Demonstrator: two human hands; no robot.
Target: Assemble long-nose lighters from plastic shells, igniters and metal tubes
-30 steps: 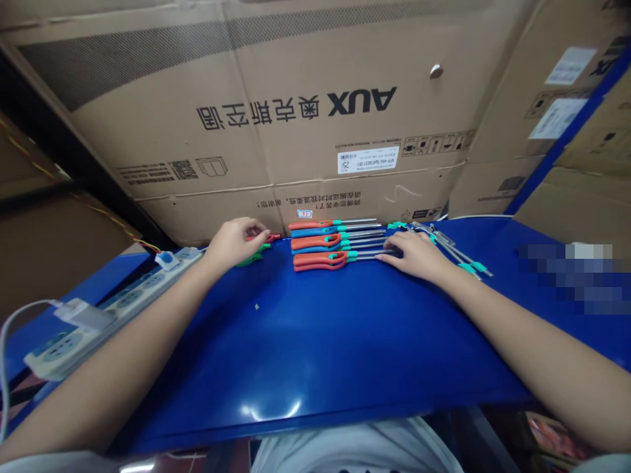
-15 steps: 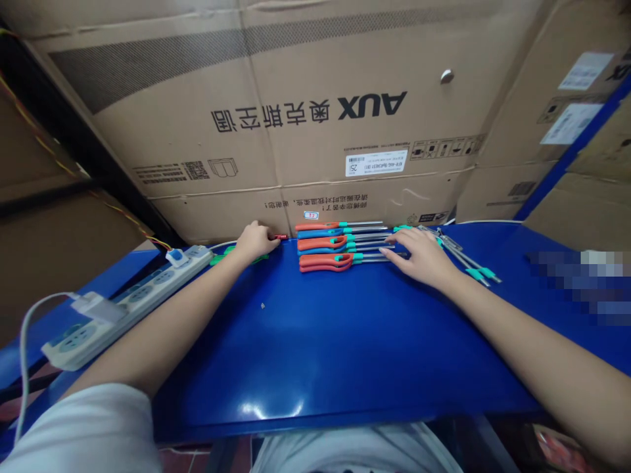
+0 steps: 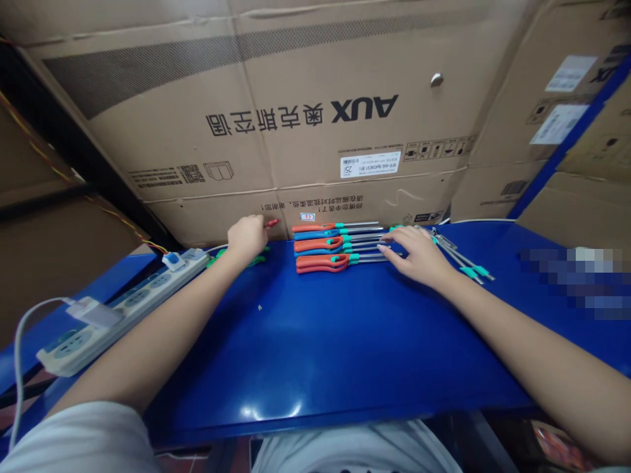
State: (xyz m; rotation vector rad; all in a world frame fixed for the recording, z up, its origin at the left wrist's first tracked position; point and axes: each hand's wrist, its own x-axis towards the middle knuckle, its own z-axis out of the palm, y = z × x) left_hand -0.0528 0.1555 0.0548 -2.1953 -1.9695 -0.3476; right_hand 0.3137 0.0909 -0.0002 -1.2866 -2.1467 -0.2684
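My left hand [image 3: 248, 238] is closed around a small red stick-like thing [image 3: 271, 223] at the back of the table. Only its red end shows past my fingers, so its kind is unclear. To the right lies a row of long-nosed lighters [image 3: 323, 263], with orange and blue handles, teal triggers and metal tubes pointing right. My right hand [image 3: 414, 256] is open, fingers spread, its fingertips at the far ends of those tubes. Just beyond it lie several metal rods with teal tips [image 3: 474, 270]. Green pieces [image 3: 256, 257] lie partly hidden behind my left hand.
A white power strip [image 3: 133, 295] with plugs and cables runs along the left side of the blue table [image 3: 315, 341]. A cardboard wall [image 3: 296, 66] stands behind, with a small numbered label [image 3: 307, 217] at its foot. A blurred patch [image 3: 572, 279] covers something at the right.
My left hand has lifted off the tabletop with the red thing, rising slightly against the cardboard. My right hand stays by the tube ends. The whole view has shifted a little.
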